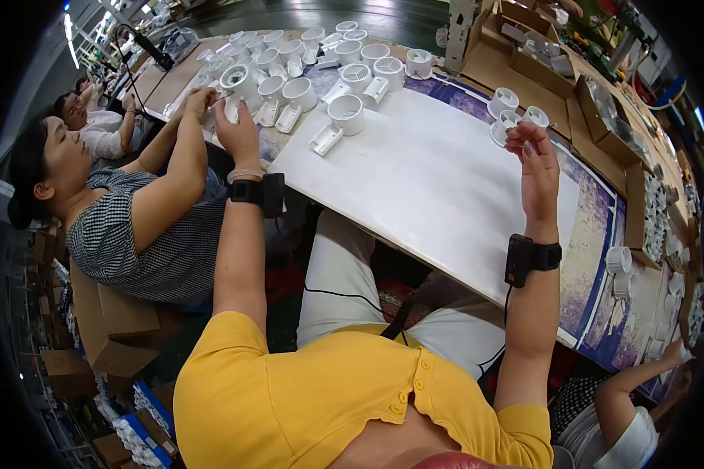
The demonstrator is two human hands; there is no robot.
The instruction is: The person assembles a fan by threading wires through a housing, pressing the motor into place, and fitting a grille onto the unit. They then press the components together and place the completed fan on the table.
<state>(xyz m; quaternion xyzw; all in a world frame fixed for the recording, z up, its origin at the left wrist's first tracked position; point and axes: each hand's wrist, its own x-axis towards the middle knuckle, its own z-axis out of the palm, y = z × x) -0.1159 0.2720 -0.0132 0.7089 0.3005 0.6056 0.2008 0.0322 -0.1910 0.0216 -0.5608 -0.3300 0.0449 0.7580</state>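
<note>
My left hand (pixel 237 134) reaches to the far left of the table, thumb and fingers apart. A white plastic part (pixel 232 108) shows between them, and I see no firm grip on it. Just beyond lies a round white cup-shaped housing (pixel 235 76) with a wide rim. On the right, my right hand (pixel 536 168) is raised with loosely bent fingers and nothing visible in it. Its fingertips overlap a white cup-shaped piece (pixel 501 131); contact is unclear. Two similar pieces, a far cup (pixel 504 100) and a right cup (pixel 536 116), stand close by.
Several white cups (pixel 298 92) and small rectangular housings crowd the far left. One cup (pixel 346 116) and a rectangular housing (pixel 326 141) lie on the white board (pixel 422 180). A co-worker's hand (pixel 201 100) is beside my left hand. Cardboard trays (pixel 637 205) line the right.
</note>
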